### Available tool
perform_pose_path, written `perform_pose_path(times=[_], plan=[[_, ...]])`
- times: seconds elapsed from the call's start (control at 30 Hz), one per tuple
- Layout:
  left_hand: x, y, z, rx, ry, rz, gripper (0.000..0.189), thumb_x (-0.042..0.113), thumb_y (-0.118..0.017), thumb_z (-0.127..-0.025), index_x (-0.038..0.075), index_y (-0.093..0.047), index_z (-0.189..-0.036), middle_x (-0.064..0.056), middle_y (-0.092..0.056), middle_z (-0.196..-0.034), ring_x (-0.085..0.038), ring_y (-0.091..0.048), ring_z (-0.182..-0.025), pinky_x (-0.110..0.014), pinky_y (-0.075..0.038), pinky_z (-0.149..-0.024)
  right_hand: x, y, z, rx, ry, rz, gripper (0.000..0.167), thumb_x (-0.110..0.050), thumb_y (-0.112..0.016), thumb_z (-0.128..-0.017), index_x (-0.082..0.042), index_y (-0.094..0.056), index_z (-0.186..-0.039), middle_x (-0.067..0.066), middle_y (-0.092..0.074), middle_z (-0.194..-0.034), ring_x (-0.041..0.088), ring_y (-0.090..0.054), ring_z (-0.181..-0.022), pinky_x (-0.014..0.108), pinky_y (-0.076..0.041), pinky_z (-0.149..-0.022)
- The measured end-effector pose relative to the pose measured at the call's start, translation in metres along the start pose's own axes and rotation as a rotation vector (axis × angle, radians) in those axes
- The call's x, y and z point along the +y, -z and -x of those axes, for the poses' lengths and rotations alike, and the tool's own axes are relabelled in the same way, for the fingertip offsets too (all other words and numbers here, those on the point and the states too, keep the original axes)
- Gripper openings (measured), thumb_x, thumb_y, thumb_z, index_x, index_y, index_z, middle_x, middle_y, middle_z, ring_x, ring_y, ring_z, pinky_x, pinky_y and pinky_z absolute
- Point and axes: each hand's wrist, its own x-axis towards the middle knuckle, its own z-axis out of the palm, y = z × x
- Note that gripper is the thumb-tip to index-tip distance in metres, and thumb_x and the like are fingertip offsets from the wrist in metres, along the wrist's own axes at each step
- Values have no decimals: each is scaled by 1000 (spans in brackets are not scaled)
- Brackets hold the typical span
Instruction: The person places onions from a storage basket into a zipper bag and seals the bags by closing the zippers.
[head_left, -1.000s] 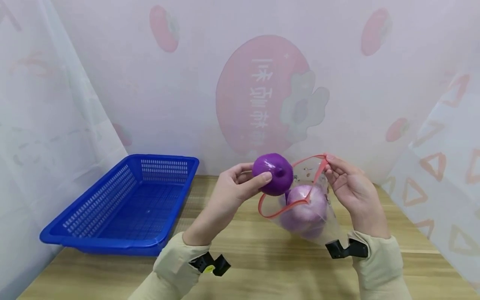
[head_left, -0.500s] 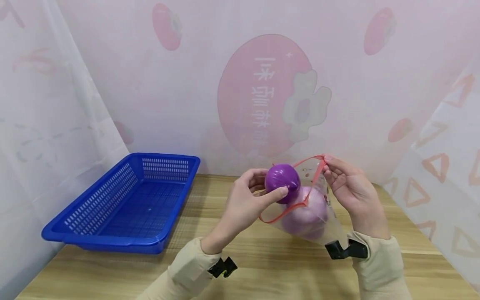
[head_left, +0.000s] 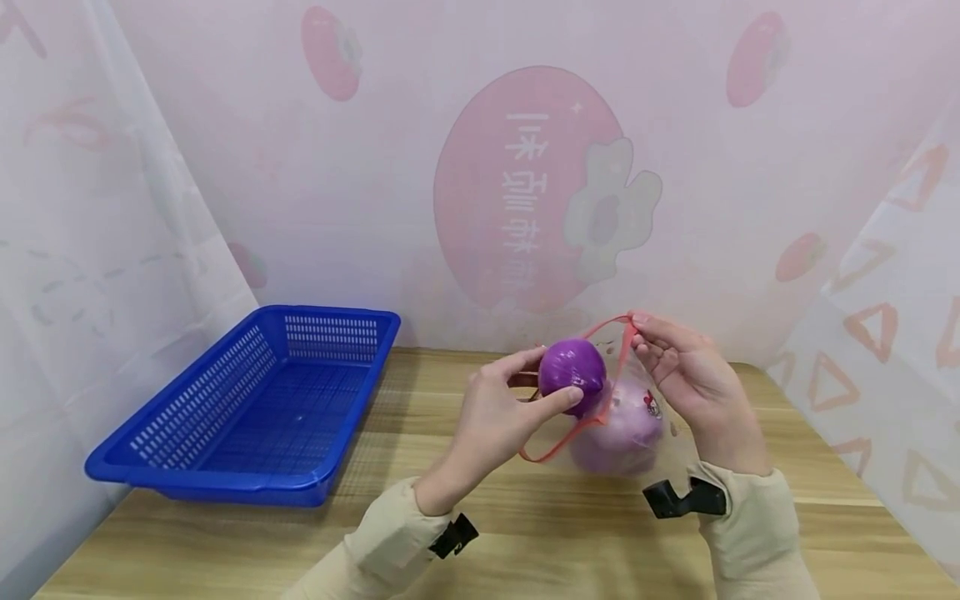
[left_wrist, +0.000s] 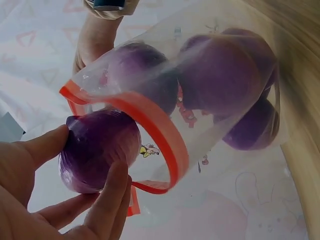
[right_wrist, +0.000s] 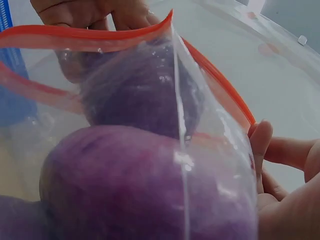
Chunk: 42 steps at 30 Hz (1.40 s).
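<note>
My left hand [head_left: 498,417] holds a shiny purple onion [head_left: 573,371] between thumb and fingers, right at the mouth of a clear zip bag [left_wrist: 167,132] with a red zip edge. In the left wrist view the onion's far side overlaps the opening. With thumb and fingertips my right hand [head_left: 693,371] pinches the red edge at the bag's far right corner, so the mouth gapes toward the left hand. Several more purple onions [left_wrist: 215,70] lie inside the bag, seen hazily through the plastic. Small printed figures mark the bag's side.
A blue plastic basket [head_left: 255,425] with slotted walls stands on the left of the wooden table [head_left: 555,542]. Behind the table hangs a pale pink printed curtain [head_left: 375,192], and white printed sheets [head_left: 97,250] close in the sides.
My left hand has carried the onion right and down to the bag's mouth. My right hand keeps its pinch on the edge and has shifted slightly left.
</note>
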Motion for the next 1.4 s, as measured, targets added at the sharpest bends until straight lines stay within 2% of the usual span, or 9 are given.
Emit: perform_pose_path(times=[0.17, 0.37, 0.5, 0.6, 0.7, 0.83, 1.03, 1.27, 1.4], plan=[[0, 2, 0, 42, -59, -194, 51, 35, -87, -75, 12, -72, -119, 1, -68, -106, -7, -66, -81, -32, -52, -72, 3, -1, -2, -6, -11, 40, 19, 8, -54, -97, 10, -72, -93, 14, -69, -85, 18, -67, -70, 21, -57, -66], [-3, 2, 0, 65, -100, -222, 34, 23, -88, -75, 10, -78, -104, -2, -66, -103, -9, -66, -77, -31, -52, -70, 6, -3, -1, -15, -12, 79, 20, 9, -54, -97, 8, -73, -94, 13, -70, -87, 16, -66, -71, 20, -56, -67], [-7, 3, -1, 129, -121, -260, 25, 19, -90, -72, 11, -79, -93, 0, -61, -99, -11, -58, -77, -30, -49, -69, 7, -4, -1, -24, -14, 121, 19, 8, -55, -97, 7, -74, -93, 11, -69, -85, 15, -65, -69, 20, -56, -67], [-10, 4, -3, 195, -130, -298, 30, 18, -92, -69, 10, -70, -88, -2, -56, -96, -14, -51, -75, -29, -47, -66, 7, -6, -1, -29, -9, 142, 19, 7, -56, -97, 7, -74, -93, 10, -68, -85, 15, -63, -67, 20, -55, -66], [-12, 6, -5, 227, -123, -310, 41, 16, -93, -66, 10, -61, -92, -5, -53, -97, -16, -48, -76, -29, -45, -64, 6, -6, 0, -36, -7, 153, 18, 7, -56, -97, 7, -74, -94, 10, -68, -86, 15, -63, -68, 20, -55, -66], [-12, 11, -7, 216, -111, -307, 47, 14, -93, -66, 9, -61, -99, -6, -54, -99, -17, -48, -79, -30, -44, -68, 5, -6, 1, -27, -9, 167, 17, 7, -56, -97, 7, -74, -94, 10, -67, -86, 15, -62, -69, 19, -54, -64], [-12, 17, -10, 182, -119, -268, 45, 17, -93, -67, 9, -65, -102, -6, -57, -102, -22, -58, -87, -35, -50, -74, 1, -3, 2, -13, -9, 154, 17, 6, -56, -97, 7, -73, -95, 11, -67, -85, 15, -62, -68, 19, -54, -63], [-9, 22, -12, 135, -33, -197, 44, 22, -92, -69, 11, -68, -103, 2, -61, -104, -16, -60, -93, -30, -55, -74, 0, -1, 1, -26, -12, 140, 19, 7, -55, -97, 7, -74, -95, 11, -69, -85, 15, -63, -67, 20, -55, -64], [-9, 24, -13, 108, -21, -173, 42, 22, -92, -69, 13, -68, -103, 1, -64, -105, -15, -60, -93, -29, -56, -75, 0, -1, 1, -37, -10, 131, 20, 7, -53, -98, 7, -74, -95, 12, -69, -84, 15, -64, -67, 20, -55, -64]])
